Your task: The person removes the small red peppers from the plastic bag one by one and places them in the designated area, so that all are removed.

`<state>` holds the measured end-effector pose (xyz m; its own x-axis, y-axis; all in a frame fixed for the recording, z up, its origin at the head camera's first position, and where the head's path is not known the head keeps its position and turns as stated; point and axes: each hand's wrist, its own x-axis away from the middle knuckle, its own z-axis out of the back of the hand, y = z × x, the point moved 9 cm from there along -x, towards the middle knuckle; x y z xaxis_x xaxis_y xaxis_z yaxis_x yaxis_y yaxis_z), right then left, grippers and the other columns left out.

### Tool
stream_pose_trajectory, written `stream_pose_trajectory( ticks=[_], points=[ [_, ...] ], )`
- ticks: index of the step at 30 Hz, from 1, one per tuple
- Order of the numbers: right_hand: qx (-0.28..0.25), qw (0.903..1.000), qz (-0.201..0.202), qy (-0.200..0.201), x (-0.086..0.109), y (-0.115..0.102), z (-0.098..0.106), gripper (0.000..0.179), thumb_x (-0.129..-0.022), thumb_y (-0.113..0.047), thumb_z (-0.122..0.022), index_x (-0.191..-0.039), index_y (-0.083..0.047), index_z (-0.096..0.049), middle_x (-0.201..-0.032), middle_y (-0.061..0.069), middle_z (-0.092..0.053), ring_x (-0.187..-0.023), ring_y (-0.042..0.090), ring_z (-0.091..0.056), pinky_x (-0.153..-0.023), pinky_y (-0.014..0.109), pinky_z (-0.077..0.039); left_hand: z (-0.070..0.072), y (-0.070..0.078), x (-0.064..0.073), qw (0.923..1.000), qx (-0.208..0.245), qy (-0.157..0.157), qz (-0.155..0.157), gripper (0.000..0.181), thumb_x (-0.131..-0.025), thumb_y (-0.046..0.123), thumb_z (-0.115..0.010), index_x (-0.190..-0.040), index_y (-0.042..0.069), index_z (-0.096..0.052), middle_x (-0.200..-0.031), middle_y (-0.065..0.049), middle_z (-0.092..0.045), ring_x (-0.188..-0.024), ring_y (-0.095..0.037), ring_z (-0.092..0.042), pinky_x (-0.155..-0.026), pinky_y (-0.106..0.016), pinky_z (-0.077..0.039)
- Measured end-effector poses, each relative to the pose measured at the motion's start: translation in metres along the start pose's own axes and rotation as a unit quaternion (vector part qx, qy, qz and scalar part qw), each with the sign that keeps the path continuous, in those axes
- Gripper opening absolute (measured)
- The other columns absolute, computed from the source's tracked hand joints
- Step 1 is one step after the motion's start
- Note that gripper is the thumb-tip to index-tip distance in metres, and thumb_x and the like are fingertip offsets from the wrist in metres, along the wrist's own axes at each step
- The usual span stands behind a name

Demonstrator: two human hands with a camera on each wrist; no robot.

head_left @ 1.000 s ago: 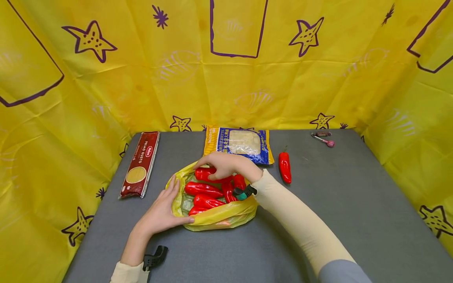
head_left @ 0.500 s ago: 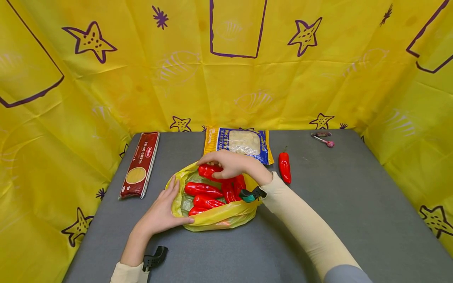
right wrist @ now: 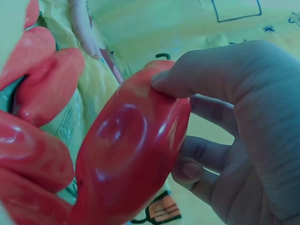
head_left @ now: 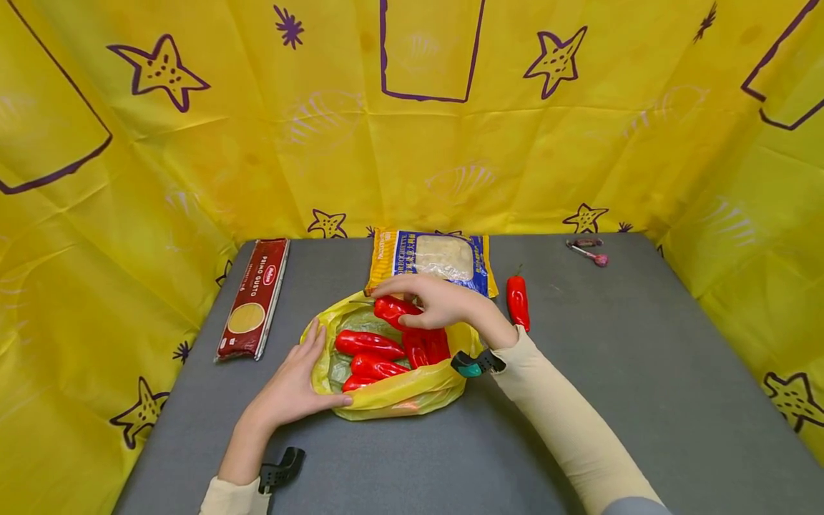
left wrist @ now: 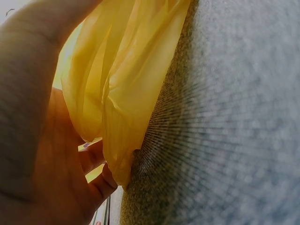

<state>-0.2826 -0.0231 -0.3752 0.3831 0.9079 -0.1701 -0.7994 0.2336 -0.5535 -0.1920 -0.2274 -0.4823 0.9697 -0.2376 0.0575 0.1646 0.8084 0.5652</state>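
Observation:
My right hand (head_left: 444, 300) pinches a glossy red pepper (head_left: 395, 310) between thumb and fingers, over the far right part of a yellow plastic bag (head_left: 412, 404). In the right wrist view the held red pepper (right wrist: 126, 140) fills the middle, its green stem pointing up. Several more red peppers (head_left: 368, 345) lie inside the open bag. My left hand (head_left: 292, 379) is spread against the bag's left side, the thumb along the front rim and the fingers straight along the left rim. The left wrist view shows the bag's yellow wall (left wrist: 122, 93) beside that palm.
A red spaghetti packet (head_left: 254, 300) lies at the left. Behind the bag is a blue and yellow pasta packet (head_left: 444, 259). One loose red pepper (head_left: 518, 300) lies to the right, partly behind the right sleeve, with a wrapped lollipop (head_left: 589, 254) farther back. Yellow cloth (head_left: 425, 157) surrounds the table.
My right hand has taken the pepper up from among the others and moved right and slightly toward the far rim with it. The left hand has stayed on the bag.

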Motion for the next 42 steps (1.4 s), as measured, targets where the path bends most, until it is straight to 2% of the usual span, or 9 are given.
stream_pose_trajectory(
  ticks=[5,9,10,15,20,26,32,37,42],
  points=[
    [-0.007,0.9997,-0.006,0.020,0.016,-0.001,0.006,0.050,-0.095,-0.009,-0.072,-0.145,-0.005,-0.063,-0.147,0.011,-0.063,-0.087,0.022,-0.061,-0.075,0.036,-0.056,0.000,0.002,-0.001,1.0000,-0.002,0.002,-0.003,0.138,-0.073,0.070,-0.087,-0.170,0.003,-0.015,-0.180,-0.012,0.000,-0.151,-0.055,-0.027,-0.111,-0.076,-0.035],
    [-0.022,0.9988,-0.008,0.043,0.030,0.001,0.008,0.052,-0.094,-0.010,-0.073,-0.146,-0.010,-0.064,-0.142,0.005,-0.065,-0.079,0.025,-0.060,-0.071,0.038,-0.054,-0.001,0.002,-0.001,1.0000,0.000,-0.001,-0.001,0.137,-0.074,0.070,-0.087,-0.170,0.004,-0.015,-0.180,-0.011,0.001,-0.152,-0.055,-0.025,-0.112,-0.076,-0.035],
    [-0.028,0.9984,-0.011,0.048,0.033,0.002,0.008,0.053,-0.094,-0.010,-0.073,-0.147,-0.012,-0.064,-0.140,0.003,-0.065,-0.072,0.025,-0.056,-0.067,0.037,-0.052,-0.002,0.002,-0.001,1.0000,0.001,-0.001,-0.001,0.137,-0.074,0.070,-0.087,-0.170,0.004,-0.015,-0.180,-0.010,0.002,-0.152,-0.055,-0.025,-0.112,-0.077,-0.034],
    [-0.039,0.9962,-0.032,0.071,0.049,0.007,0.007,0.053,-0.095,-0.012,-0.074,-0.147,-0.015,-0.064,-0.138,0.000,-0.064,-0.065,0.028,-0.052,-0.062,0.031,-0.046,-0.002,0.001,0.001,1.0000,0.003,0.002,-0.001,0.138,-0.073,0.070,-0.087,-0.170,0.003,-0.014,-0.180,-0.011,0.001,-0.152,-0.058,-0.022,-0.112,-0.079,-0.031],
    [-0.028,0.9934,-0.058,0.095,0.063,0.010,0.009,0.051,-0.094,-0.014,-0.075,-0.144,-0.010,-0.064,-0.144,0.007,-0.063,-0.065,0.027,-0.053,-0.062,0.027,-0.045,-0.002,0.001,0.002,1.0000,0.003,0.005,-0.003,0.138,-0.073,0.069,-0.088,-0.170,0.003,-0.014,-0.179,-0.013,0.000,-0.152,-0.056,-0.023,-0.113,-0.078,-0.031],
    [-0.024,0.9880,-0.057,0.142,0.077,0.004,0.020,0.053,-0.092,-0.011,-0.078,-0.143,-0.005,-0.064,-0.145,0.010,-0.063,-0.064,0.017,-0.052,-0.060,0.026,-0.047,-0.002,0.002,0.000,1.0000,0.002,0.004,-0.006,0.138,-0.074,0.069,-0.088,-0.169,0.002,-0.015,-0.179,-0.014,0.000,-0.152,-0.057,-0.023,-0.112,-0.078,-0.031],
    [-0.027,0.9848,-0.065,0.159,0.092,0.000,0.029,0.054,-0.092,-0.012,-0.080,-0.144,-0.006,-0.064,-0.142,0.009,-0.064,-0.064,0.024,-0.054,-0.059,0.031,-0.048,-0.002,0.002,-0.001,1.0000,0.003,0.004,-0.006,0.138,-0.073,0.069,-0.087,-0.169,0.002,-0.015,-0.179,-0.013,0.001,-0.153,-0.059,-0.022,-0.114,-0.079,-0.029],
    [-0.022,0.9808,-0.067,0.182,0.107,-0.001,0.035,0.054,-0.093,-0.014,-0.081,-0.144,-0.007,-0.064,-0.141,0.010,-0.065,-0.070,0.021,-0.058,-0.059,0.038,-0.051,-0.003,0.001,-0.001,1.0000,0.007,0.003,-0.002,0.138,-0.072,0.069,-0.088,-0.169,0.002,-0.016,-0.180,-0.012,0.000,-0.152,-0.059,-0.022,-0.111,-0.079,-0.032],
    [-0.015,0.9743,-0.061,0.216,0.122,-0.002,0.049,0.053,-0.091,-0.011,-0.083,-0.141,-0.010,-0.067,-0.132,0.008,-0.067,-0.070,0.014,-0.056,-0.059,0.031,-0.048,-0.003,0.000,0.000,1.0000,0.006,0.001,0.001,0.138,-0.073,0.069,-0.088,-0.169,0.002,-0.016,-0.180,-0.012,-0.001,-0.152,-0.059,-0.023,-0.112,-0.079,-0.032]
  ],
)
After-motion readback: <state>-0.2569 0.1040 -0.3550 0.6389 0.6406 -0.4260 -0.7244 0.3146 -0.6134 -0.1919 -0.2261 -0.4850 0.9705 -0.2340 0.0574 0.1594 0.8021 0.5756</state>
